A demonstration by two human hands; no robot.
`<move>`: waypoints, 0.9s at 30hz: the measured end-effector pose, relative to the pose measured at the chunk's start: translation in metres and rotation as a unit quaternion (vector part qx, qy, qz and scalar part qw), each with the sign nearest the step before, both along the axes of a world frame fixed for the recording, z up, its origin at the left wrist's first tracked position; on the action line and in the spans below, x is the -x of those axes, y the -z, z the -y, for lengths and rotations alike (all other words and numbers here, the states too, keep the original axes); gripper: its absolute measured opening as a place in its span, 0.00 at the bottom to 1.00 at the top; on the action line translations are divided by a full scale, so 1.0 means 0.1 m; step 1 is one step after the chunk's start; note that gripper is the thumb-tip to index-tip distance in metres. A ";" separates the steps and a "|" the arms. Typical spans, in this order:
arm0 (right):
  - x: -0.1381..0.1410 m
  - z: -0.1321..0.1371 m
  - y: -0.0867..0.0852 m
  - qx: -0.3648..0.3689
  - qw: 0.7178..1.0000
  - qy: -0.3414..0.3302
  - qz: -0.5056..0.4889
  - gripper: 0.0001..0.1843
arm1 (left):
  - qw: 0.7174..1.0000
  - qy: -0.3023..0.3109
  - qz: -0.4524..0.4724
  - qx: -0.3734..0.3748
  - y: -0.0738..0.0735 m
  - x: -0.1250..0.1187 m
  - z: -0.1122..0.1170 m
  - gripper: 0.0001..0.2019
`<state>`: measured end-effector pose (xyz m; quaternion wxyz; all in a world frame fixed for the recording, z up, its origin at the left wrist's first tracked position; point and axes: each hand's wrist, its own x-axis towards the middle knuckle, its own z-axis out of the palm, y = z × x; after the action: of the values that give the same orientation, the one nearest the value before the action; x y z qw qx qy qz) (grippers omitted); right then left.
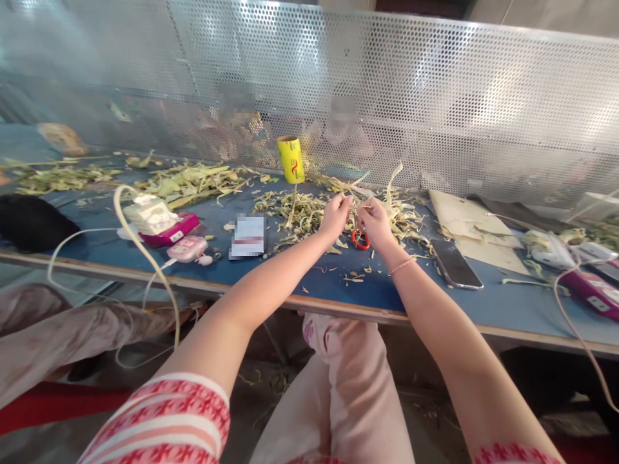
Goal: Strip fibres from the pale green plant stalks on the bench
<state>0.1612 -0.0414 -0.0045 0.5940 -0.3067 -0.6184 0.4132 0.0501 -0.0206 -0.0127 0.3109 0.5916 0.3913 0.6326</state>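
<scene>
Both my hands reach forward over the blue table (338,277). My left hand (335,216) is closed in a pinch on thin pale straw strips (360,206). My right hand (373,222) is closed too, gripping the same strips from the other side, the two hands nearly touching. A pair of scissors with red-orange handles (359,240) lies on the table just under my right hand. A heap of dry yellow-green straw and husks (294,212) lies beyond my hands. A yellow roll (291,160) stands upright behind the heap.
A black phone (455,263) lies right of my right arm, next to brown cardboard (464,219). Left are a pink device (187,248) with white cables, a white packet (149,214) on a magenta case, and a small card (248,236). A perforated metal screen (387,96) backs the table.
</scene>
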 end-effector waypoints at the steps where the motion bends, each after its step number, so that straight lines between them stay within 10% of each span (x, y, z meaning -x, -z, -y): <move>1: 0.00 0.00 0.00 -0.003 1.000 -0.001 0.001 0.15 | 1.000 0.001 0.003 0.000 0.00 0.00 0.00 0.17; 11: 0.00 0.02 -0.01 -0.012 1.000 -0.012 0.008 0.14 | 1.000 0.013 0.015 -0.007 0.00 0.01 -0.01 0.19; 18: -0.14 -0.08 0.01 -0.007 0.999 0.050 -0.018 0.12 | 0.985 0.162 -0.006 0.063 -0.06 0.04 0.00 0.13; 27: -0.20 -0.12 0.03 -0.015 0.997 0.071 0.031 0.12 | 0.959 0.080 -0.247 -0.116 -0.11 0.12 0.06 0.04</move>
<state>0.1814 -0.0291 -0.0071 0.6067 -0.3541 -0.6192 0.3510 0.0378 -0.0262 -0.0021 0.1829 0.7910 0.3315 0.4807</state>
